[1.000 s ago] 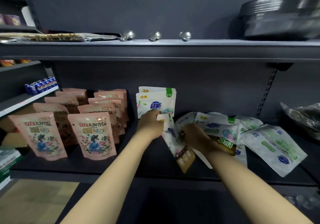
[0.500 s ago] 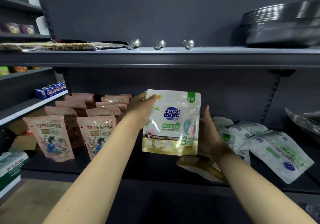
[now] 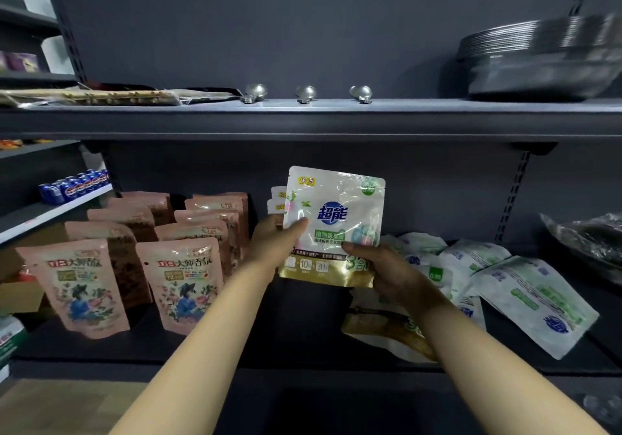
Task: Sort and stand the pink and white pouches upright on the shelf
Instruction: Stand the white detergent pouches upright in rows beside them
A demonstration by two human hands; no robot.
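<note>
A white pouch (image 3: 333, 222) with a gold bottom is held upright in mid-air above the dark shelf (image 3: 303, 353). My left hand (image 3: 274, 242) grips its left edge and my right hand (image 3: 380, 269) grips its lower right corner. Just behind it, two white pouches (image 3: 277, 200) stand upright, mostly hidden. Two rows of pink pouches (image 3: 183, 283) stand upright on the left of the shelf. Several white pouches (image 3: 535, 300) lie flat in a heap on the right, and one gold-bottomed pouch (image 3: 387, 330) lies under my right forearm.
The upper shelf (image 3: 303, 114) carries flat packets (image 3: 101, 96), three metal knobs (image 3: 305, 92) and a stack of dark pans (image 3: 545, 64). Blue cans (image 3: 72, 185) sit on a side shelf at left. A crinkled dark bag (image 3: 589, 236) lies at far right.
Both hands lifted one white pouch out of the heap, turned it face-forward and upright, and now hold it slightly further back, near the standing white pouches.
</note>
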